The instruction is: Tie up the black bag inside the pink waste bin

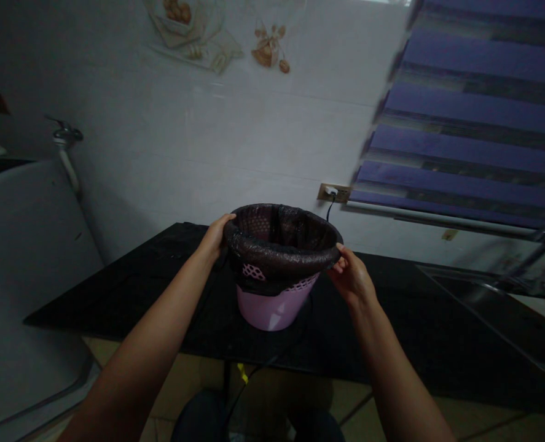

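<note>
My left grip (214, 238) and right grip (350, 273) clamp opposite sides of the dark plastic bag (281, 245) folded over the rim of a pink mesh plastic wastebasket (272, 310), held over the black bench (115, 301).

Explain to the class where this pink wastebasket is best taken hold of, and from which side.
Grip the folded cuff of the black bag over the rim of the pink wastebasket, from opposite sides, as the left hand and right hand do. The rim is the widest part, and the body tapers below, so the rim probably gives the surest hold.
</note>
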The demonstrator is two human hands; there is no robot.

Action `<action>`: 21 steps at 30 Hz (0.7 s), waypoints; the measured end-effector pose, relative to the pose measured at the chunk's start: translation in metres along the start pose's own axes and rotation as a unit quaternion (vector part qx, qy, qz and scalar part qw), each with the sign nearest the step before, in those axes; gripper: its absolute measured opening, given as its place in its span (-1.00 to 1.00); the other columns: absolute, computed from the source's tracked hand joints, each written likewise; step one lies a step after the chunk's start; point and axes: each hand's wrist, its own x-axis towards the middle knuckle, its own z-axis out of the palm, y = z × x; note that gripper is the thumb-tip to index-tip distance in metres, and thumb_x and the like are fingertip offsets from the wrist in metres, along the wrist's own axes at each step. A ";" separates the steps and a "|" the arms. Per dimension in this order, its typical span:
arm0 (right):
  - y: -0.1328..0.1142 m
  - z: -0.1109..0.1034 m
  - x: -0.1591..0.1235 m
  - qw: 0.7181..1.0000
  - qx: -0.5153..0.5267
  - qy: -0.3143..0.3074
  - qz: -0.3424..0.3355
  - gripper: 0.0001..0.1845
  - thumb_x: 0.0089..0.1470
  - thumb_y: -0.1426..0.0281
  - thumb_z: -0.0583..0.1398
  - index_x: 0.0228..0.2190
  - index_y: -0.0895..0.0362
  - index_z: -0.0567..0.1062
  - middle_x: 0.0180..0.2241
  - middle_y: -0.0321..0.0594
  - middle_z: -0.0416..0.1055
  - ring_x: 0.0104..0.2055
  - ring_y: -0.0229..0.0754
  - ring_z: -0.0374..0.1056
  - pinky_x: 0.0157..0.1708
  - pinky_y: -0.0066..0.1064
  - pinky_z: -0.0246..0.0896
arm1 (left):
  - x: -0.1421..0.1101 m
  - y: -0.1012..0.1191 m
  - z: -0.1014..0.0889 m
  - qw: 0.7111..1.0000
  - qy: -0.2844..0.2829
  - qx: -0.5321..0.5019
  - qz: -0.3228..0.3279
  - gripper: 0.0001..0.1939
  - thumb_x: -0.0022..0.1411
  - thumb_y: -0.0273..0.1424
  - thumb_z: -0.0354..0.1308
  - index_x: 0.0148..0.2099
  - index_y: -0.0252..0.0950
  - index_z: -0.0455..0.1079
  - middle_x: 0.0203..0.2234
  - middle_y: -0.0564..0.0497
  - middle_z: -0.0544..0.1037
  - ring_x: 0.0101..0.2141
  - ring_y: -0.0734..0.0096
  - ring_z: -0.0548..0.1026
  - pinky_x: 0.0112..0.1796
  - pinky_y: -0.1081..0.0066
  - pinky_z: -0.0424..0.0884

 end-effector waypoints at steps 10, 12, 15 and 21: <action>0.000 0.000 -0.001 1.000 -0.008 0.001 -0.006 -0.56 -0.27 0.38 0.35 -0.68 0.15 0.14 -0.77 -0.50 -0.04 -0.72 -0.51 -0.13 -0.70 -0.59 -0.06 | 0.004 -0.002 -0.002 1.000 -0.019 -0.006 0.004 -0.82 -0.13 -0.33 0.21 -0.43 -0.33 0.42 -0.57 -0.02 0.48 -0.55 0.38 0.40 -0.49 0.44 0.31; 0.000 -0.001 0.000 1.000 -0.011 -0.003 -0.010 -0.55 -0.27 0.37 0.35 -0.67 0.14 0.13 -0.76 -0.50 -0.04 -0.72 -0.51 -0.13 -0.70 -0.59 -0.05 | 0.005 -0.003 -0.002 1.000 -0.020 0.001 0.010 -0.82 -0.12 -0.32 0.21 -0.43 -0.33 0.42 -0.57 -0.01 0.48 -0.55 0.38 0.40 -0.49 0.44 0.31; 0.001 -0.002 0.001 1.000 -0.017 -0.011 -0.017 -0.53 -0.28 0.36 0.36 -0.68 0.14 0.11 -0.75 -0.50 -0.05 -0.72 -0.51 -0.14 -0.69 -0.58 -0.04 | 0.004 -0.002 -0.002 1.000 -0.017 0.007 0.010 -0.82 -0.12 -0.31 0.20 -0.44 -0.32 0.41 -0.58 0.00 0.47 -0.56 0.39 0.39 -0.50 0.43 0.30; 0.002 -0.003 0.001 1.000 -0.024 -0.008 -0.019 -0.53 -0.34 0.34 0.37 -0.69 0.14 0.13 -0.76 -0.49 -0.05 -0.72 -0.51 -0.15 -0.70 -0.59 -0.06 | 0.004 -0.002 -0.001 1.000 -0.004 0.019 -0.002 -0.82 -0.12 -0.30 0.19 -0.44 -0.31 0.41 -0.59 0.02 0.47 -0.57 0.40 0.39 -0.53 0.45 0.30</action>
